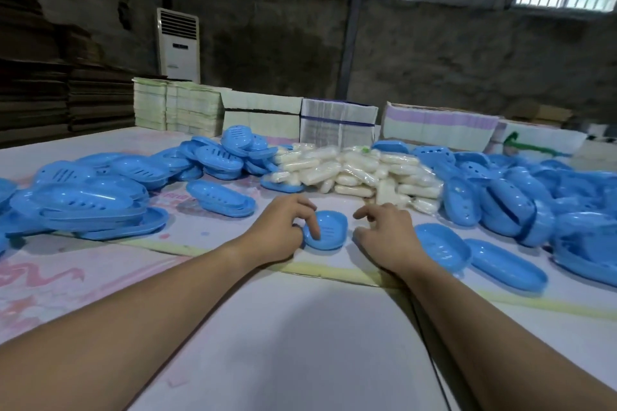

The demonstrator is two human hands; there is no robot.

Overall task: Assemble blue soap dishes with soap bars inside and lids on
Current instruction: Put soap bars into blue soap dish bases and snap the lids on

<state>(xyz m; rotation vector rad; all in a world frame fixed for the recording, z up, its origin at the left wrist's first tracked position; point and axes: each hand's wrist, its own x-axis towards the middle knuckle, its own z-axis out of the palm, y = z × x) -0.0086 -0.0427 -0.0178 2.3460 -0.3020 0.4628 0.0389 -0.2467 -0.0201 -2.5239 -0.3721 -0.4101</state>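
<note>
Head view: a blue soap dish (326, 230) is held at centre frame on the worktop (300, 327), the left hand (283, 227) gripping its left edge. The right hand (384, 230) hovers just beside it with fingers loosely curled, apparently empty. The lid could be seated askew under one-sided pressure. The soap bars (360, 170), heaped above centre, could be toppled by a careless reach.

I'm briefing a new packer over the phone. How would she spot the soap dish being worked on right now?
Find the heap of white wrapped soap bars at the middle of the table. Just in front of it, between the two hands, lies one blue soap dish. Unlike the piled dishes at both sides, it sits alone, gripped by the left hand, with the right hand beside it.
</note>
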